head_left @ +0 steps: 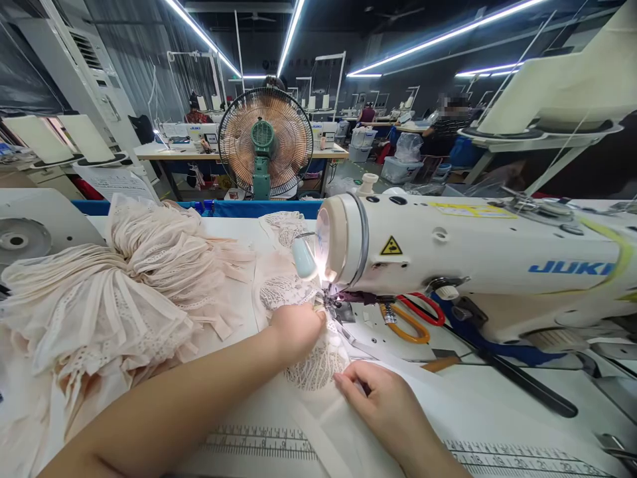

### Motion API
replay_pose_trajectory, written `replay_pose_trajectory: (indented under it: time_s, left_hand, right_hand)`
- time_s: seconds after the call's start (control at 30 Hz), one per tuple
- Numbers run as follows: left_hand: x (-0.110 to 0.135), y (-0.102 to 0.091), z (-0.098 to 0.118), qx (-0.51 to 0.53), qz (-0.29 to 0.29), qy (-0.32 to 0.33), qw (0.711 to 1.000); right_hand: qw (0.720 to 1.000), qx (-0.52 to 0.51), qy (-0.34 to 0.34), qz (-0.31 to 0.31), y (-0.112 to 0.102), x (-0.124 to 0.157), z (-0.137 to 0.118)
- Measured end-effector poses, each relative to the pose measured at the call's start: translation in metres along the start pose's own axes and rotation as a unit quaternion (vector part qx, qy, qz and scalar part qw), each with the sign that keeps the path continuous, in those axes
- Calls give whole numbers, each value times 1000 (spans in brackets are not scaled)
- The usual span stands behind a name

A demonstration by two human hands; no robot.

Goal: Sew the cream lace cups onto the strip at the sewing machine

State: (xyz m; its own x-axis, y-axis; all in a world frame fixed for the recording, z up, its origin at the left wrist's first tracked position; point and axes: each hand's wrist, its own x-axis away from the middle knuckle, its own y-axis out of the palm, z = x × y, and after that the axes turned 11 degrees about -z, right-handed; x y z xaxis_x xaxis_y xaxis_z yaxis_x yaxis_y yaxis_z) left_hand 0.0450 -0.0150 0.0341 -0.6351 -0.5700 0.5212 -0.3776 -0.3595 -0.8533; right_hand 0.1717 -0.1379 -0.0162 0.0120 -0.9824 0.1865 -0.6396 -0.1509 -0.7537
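Scene: a sewing workstation in a garment workshop, seen from the sewer's own head.
Step in hand: it appears to be stitching a pale lace piece point(316, 366), which lies flat on the counter point(497, 425) with its far edge under the presser foot point(331, 304) of a white sewing machine point(472, 252).
Left hand point(296, 328): rests on the lace just beside the presser foot, fingers bunched together. The tips are hidden, so I cannot tell whether they pinch or only press.
Right hand point(383, 405): nearer the sewer, thumb and forefinger pinching the lace's near edge where it meets a white strip.
Light: a small lamp point(304, 259) on the machine head shines on the needle area.
Nearby: a heap of similar lace pieces point(124, 292) to the left; orange and red scissors point(413, 318) under the machine arm; a standing fan point(266, 143) beyond the counter.
Next move calls for: probably an even feed, edges aligned, with left fingers clear of the needle.
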Motion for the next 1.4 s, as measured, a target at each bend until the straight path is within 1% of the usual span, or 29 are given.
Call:
replay_pose_trajectory:
  time_s: [0.3, 0.43, 0.67, 0.87, 0.93, 0.97, 1.03, 1.1, 1.13, 1.17, 1.2, 1.27, 1.33, 1.4]
  left_hand:
    - [-3, 6, 0, 13, 46, 7, 999]
    - [-6, 6, 0, 17, 37, 2, 999]
    - [-4, -2, 4, 27, 17, -10, 999]
    - [-9, -11, 2, 32, 26, -26, 999]
    - [-8, -12, 0, 33, 29, -30, 999]
    - [-6, -10, -1, 33, 40, -31, 998]
    - [1, -4, -2, 25, 82, -23, 996]
    - [12, 7, -4, 4, 135, -5, 991]
    - [17, 12, -4, -7, 146, 2, 989]
    - [22, 17, -5, -14, 140, 4, 990]
    - [26, 21, -6, -15, 120, -1, 993]
    - [31, 24, -9, -1, 55, -29, 998]
    - [31, 20, -11, 23, -3, -58, 998]
    - [28, 13, -14, 45, -36, -73, 996]
  right_hand:
    - [1000, -1, -4, -7, -2, 0, -1]
    - [1000, -4, -4, -5, -3, -1, -2]
    - [1000, -9, 9, -8, -6, -2, -3]
    - [1000, -1, 5, -1, -11, -10, -4]
    - [1000, -9, 5, -17, -14, -12, -5]
    - [999, -12, 3, -32, -15, -11, -5]
    - [998, -10, -6, -61, -19, -9, -4]
    - [997, 9, -16, -78, -21, -5, -1]
    - [996, 22, -20, -83, -21, -3, 1]
    - [995, 35, -23, -86, -21, -1, 3]
    - [995, 46, -26, -89, -20, 0, 4]
    - [993, 67, -29, -92, -19, 0, 7]
    - [992, 86, -29, -90, -18, -2, 7]
    - [991, 102, -27, -87, -18, -6, 5]
